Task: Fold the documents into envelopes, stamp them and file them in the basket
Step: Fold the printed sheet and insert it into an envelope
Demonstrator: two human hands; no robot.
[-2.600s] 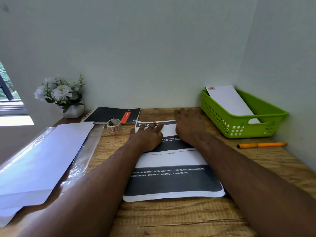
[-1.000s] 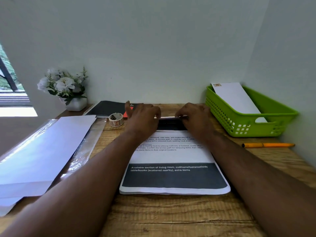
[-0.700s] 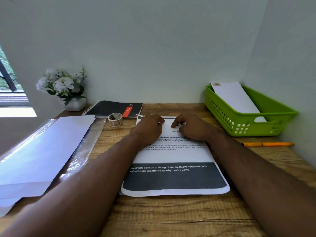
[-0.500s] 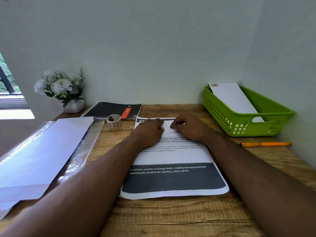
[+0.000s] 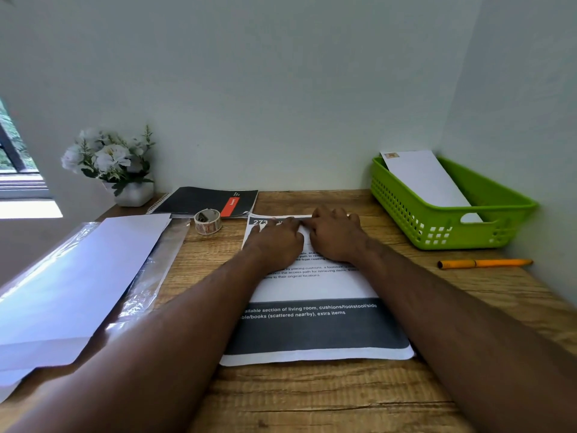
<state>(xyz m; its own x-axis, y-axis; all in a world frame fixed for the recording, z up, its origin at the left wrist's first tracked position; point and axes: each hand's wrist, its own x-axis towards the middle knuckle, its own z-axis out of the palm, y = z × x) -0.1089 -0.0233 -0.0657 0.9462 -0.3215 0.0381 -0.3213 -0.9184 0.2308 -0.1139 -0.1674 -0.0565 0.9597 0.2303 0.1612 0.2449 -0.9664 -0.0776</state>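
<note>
At frame centre, I see my left hand [image 5: 278, 242] and right hand [image 5: 335, 237] lying flat, fingers extended, pressing the document's [image 5: 315, 326] far edge onto the counter [image 5: 312, 398].

Document's [image 5: 315, 285] middle text under hands [image 5: 278, 242]

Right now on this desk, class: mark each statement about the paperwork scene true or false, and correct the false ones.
1. Both hands rest on the far part of the printed document. True.
2. The green basket holds nothing. False: a stamped white envelope leans inside it.
3. The orange pen lies in the basket. False: it lies on the desk, nearer than the basket.
4. The roll of stamps sits left of the document. True.
5. The left hand holds the pen. False: it presses on the document.
</note>
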